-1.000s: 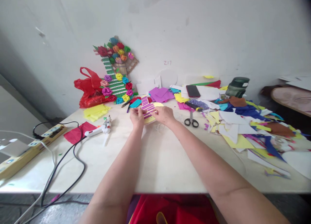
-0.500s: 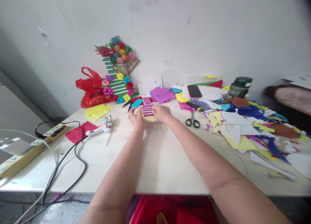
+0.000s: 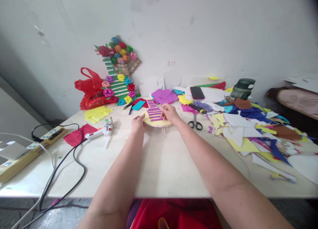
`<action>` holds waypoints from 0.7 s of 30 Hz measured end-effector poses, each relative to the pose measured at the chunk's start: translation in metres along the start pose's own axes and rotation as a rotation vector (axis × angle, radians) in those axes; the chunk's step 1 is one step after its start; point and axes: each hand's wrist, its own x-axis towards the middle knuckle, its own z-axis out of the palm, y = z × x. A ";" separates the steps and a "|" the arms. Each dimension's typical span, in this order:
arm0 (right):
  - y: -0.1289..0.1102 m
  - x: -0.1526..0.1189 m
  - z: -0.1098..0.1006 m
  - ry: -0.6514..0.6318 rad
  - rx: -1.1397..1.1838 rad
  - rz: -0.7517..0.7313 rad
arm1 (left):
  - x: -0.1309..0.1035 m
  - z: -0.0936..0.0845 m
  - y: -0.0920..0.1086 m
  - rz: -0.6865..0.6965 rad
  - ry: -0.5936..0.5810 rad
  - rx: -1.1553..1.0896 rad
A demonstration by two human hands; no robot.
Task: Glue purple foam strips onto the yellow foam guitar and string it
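Between my hands is a pale yellow card piece (image 3: 155,123) with a wide rounded base and a narrower neck. Purple strips (image 3: 154,114) run across it in rows. My left hand (image 3: 138,122) grips the left edge of the card, thumb on top. Over the right part of the card, my right hand (image 3: 170,114) has its fingers bent and pinched together at the right ends of the strips. Whatever those fingertips hold is too small to make out. Thin pale string (image 3: 164,132) hangs at the card's front edge.
To the left lie a hot glue gun (image 3: 104,129), its black cable and a power strip (image 3: 37,149). Scissors (image 3: 195,123) sit to the right, beside heaped paper scraps (image 3: 240,129). A phone (image 3: 197,93), a bottle (image 3: 243,89) and a paper-flower craft (image 3: 119,83) are behind.
My left hand has moved down to the card's lower left edge, uncovering more of the card. My right hand has shifted right and up, and its fingers have changed position at the strips.
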 end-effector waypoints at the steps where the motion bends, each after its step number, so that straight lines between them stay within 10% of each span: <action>1: 0.000 -0.001 0.001 -0.006 0.058 0.006 | 0.000 0.000 0.001 -0.012 -0.031 0.001; 10: -0.004 -0.004 0.015 -0.113 0.123 -0.014 | -0.019 0.002 0.008 -0.207 -0.310 -0.096; 21: -0.012 -0.008 0.008 0.084 -0.086 -0.273 | -0.026 -0.001 0.017 0.013 -0.555 -0.040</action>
